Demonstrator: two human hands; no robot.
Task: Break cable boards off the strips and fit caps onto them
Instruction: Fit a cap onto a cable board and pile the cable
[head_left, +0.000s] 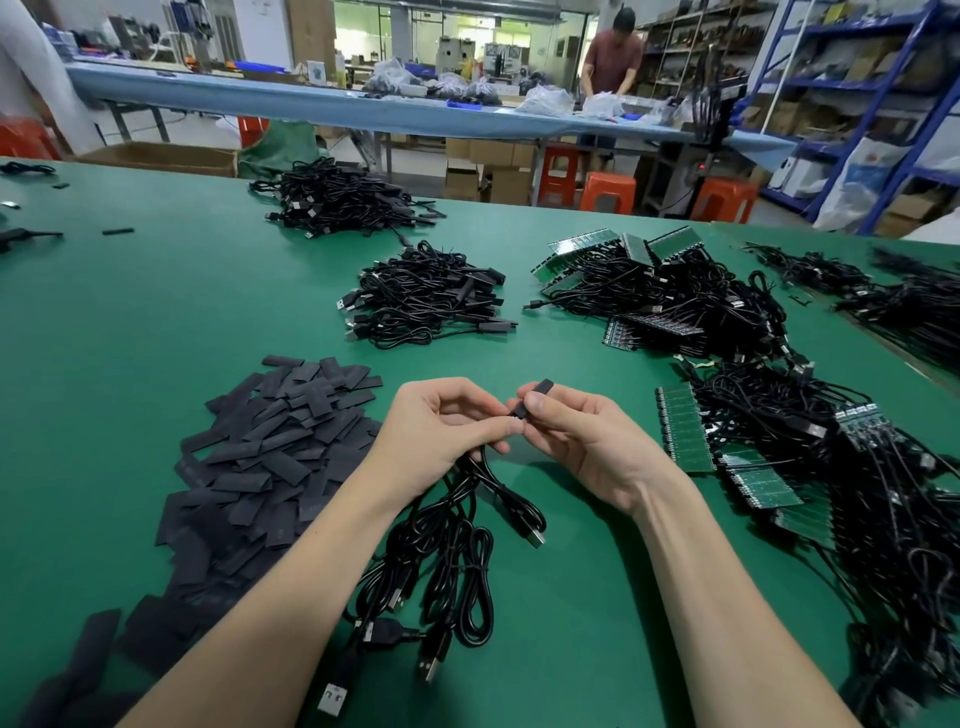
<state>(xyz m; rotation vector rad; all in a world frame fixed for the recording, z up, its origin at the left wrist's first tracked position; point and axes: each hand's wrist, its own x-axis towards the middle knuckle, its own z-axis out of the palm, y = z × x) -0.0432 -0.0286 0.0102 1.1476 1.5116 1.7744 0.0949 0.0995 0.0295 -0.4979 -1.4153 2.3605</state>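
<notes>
With the right hand (576, 436) pinching the cap (532, 397) and the left hand (441, 426) gripping the cables (467, 519) beside it, keep the cap square while sliding it on.

Factory floor: workbenches (322, 104), stock shelves (852, 67)

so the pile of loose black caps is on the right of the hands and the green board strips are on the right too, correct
Not quite. The head view shows the pile of loose black caps on the left of the hands, beside the left hand. The green board strips are indeed on the right.
</notes>
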